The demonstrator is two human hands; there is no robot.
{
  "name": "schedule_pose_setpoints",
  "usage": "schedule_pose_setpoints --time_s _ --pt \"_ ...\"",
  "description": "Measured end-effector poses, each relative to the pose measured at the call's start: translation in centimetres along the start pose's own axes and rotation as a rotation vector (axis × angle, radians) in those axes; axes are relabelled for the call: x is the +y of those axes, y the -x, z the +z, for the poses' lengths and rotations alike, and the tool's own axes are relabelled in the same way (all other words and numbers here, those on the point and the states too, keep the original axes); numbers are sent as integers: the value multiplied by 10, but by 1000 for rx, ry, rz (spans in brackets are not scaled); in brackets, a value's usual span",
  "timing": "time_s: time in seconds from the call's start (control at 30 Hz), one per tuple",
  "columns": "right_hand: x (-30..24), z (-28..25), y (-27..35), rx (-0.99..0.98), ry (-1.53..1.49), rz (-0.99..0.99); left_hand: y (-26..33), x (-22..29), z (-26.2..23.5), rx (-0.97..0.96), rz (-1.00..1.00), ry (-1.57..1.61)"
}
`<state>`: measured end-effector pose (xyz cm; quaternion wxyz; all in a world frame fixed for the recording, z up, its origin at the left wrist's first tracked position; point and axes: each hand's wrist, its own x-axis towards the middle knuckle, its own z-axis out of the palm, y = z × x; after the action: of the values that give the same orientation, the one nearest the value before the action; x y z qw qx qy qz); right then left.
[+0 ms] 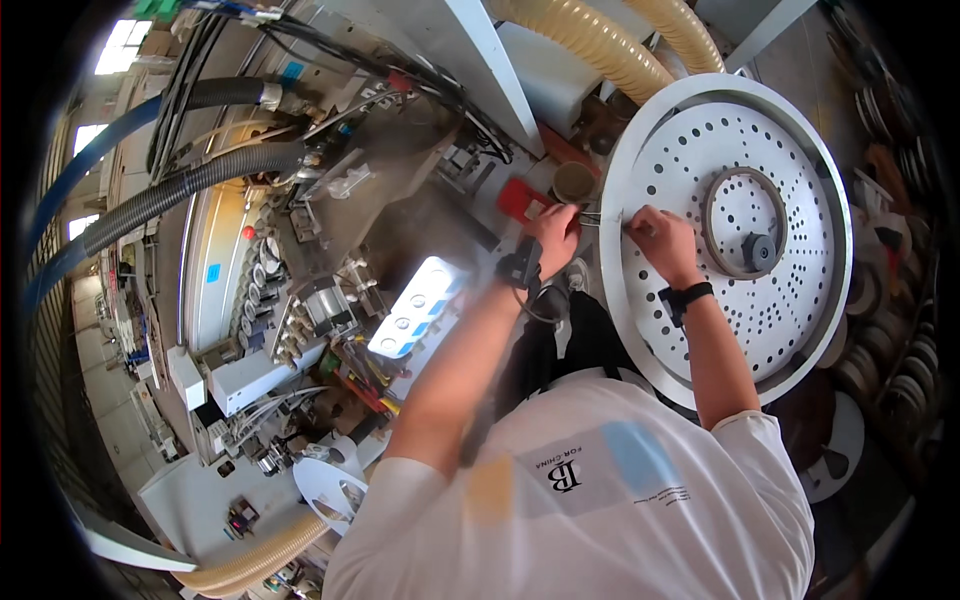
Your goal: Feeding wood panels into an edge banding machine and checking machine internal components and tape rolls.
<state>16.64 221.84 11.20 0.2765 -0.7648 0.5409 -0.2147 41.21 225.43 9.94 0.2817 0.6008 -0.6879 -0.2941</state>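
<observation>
Both hands, left hand [556, 232] and right hand [660, 238], pinch a thin strip [603, 218] taut between them beside the perforated disc [740, 160]; uneven pull risks slippage.

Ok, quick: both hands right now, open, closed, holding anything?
Left hand: closed around a thin strip at the rim of the perforated white disc.
Right hand: closed, pinching something at the disc's edge; what exactly cannot be told.

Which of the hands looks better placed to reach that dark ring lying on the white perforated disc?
The right hand, probably. It already rests on the white perforated disc, close beside the dark ring. The left hand sits off the disc's edge, farther from the ring.
</observation>
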Motion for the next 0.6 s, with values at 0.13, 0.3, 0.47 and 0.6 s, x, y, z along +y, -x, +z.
schedule_pose_setpoints --time_s 0.13,0.3,0.47,0.6 --pt "0 13 -2 92 37 54 -5 4 -2 16 9 32" --pt "-9 6 -9 -52 11 22 -8 -13 -18 -168 -24 -81" --pt "-50 -34 -19 -14 51 -7 10 -32 -42 72 37 -168" --pt "-108 -11 -41 99 113 -275 37 -60 -70 219 -32 -169"
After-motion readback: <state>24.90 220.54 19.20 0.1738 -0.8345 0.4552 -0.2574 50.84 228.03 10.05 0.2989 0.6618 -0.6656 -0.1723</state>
